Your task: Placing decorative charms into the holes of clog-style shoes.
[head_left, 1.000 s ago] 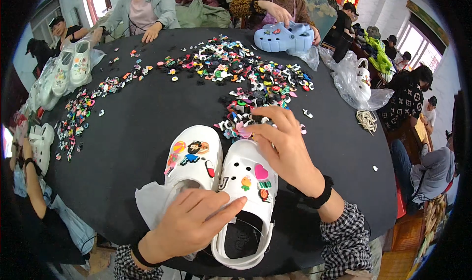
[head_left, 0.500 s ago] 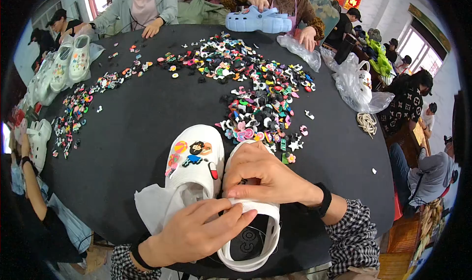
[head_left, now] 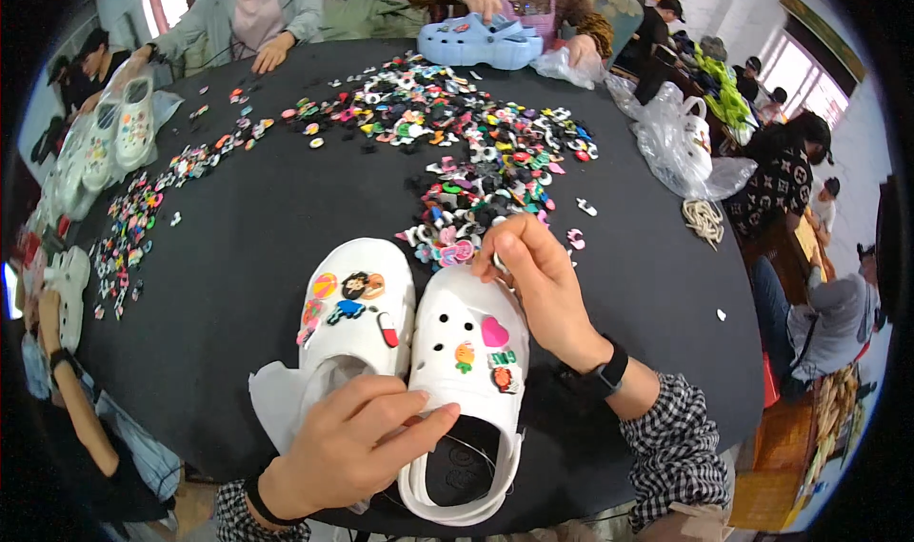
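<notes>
Two white clogs lie side by side before me, toes pointing away. The left clog (head_left: 354,261) has several charms and white paper (head_left: 275,399) tucked at its opening. On the right clog (head_left: 443,299) sit a pink heart charm (head_left: 494,331), a yellow-orange charm (head_left: 464,356), a green charm and a red one; several holes are bare. My left hand (head_left: 357,437) rests by that clog's opening, fingers stretched and apart. Over its toe my right hand (head_left: 545,294) is closed in a pinch; a small pale thing shows between the fingertips, too hidden to name.
A loose pile of charms (head_left: 476,185) spreads across the black table (head_left: 276,228) beyond the clogs. Across it, a person's hand touches a blue clog (head_left: 481,42). Bagged white clogs (head_left: 135,123) stand far left; a plastic bag (head_left: 657,128) and coiled cord (head_left: 705,220) lie right.
My right hand has lifted off the right clog and moved to its toe, uncovering the charms and holes. My left hand stays near the opening. The view has shifted slightly.
</notes>
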`<state>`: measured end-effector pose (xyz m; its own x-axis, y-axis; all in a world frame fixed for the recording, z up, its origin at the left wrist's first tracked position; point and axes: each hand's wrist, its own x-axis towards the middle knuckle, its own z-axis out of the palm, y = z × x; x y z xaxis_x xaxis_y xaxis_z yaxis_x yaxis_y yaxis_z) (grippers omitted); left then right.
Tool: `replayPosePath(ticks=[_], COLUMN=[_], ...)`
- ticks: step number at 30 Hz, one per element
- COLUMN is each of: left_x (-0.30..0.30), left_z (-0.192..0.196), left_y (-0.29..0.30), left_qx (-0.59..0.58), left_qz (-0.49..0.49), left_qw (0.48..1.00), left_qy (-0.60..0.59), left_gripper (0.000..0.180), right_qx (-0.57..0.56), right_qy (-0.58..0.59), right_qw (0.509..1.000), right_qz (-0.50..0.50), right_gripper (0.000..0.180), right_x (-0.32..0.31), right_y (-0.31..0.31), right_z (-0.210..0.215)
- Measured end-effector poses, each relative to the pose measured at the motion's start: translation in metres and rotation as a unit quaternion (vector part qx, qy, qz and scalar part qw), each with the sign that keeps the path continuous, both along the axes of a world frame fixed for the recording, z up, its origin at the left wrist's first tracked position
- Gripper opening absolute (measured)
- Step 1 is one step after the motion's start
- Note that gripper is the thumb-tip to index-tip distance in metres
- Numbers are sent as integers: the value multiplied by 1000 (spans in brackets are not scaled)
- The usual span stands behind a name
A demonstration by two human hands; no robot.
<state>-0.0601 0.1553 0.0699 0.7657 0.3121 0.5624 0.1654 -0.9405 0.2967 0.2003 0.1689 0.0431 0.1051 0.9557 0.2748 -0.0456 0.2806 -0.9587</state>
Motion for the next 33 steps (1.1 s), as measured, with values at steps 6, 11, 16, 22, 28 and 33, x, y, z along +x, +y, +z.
replayPosePath(ticks=[6,11,16,22,28,33], left_x=[3,3,3,5,1,3], left_z=[6,5,3,5,5,8], left_y=[-3,-6,-7,-5,-4,-5], left_qx=[2,12,3,-15,-26,-44], left_qz=[20,29,37,25,54,53], left_qw=[999,998,998,999,997,996], left_qy=[39,52,41,44,57,59], left_gripper=[47,48,47,45,42,42], right_qx=[143,191,184,193,175,137], right_qy=[-384,-443,-504,-406,-325,-371], right_qw=[907,867,834,880,920,917], right_qz=[-102,124,127,153,135,-51], right_gripper=[13,48,47,29,12,24], right_x=[34,24,21,34,38,50], right_y=[-5,-56,-70,-67,-86,-87], right_z=[19,38,32,22,13,20])
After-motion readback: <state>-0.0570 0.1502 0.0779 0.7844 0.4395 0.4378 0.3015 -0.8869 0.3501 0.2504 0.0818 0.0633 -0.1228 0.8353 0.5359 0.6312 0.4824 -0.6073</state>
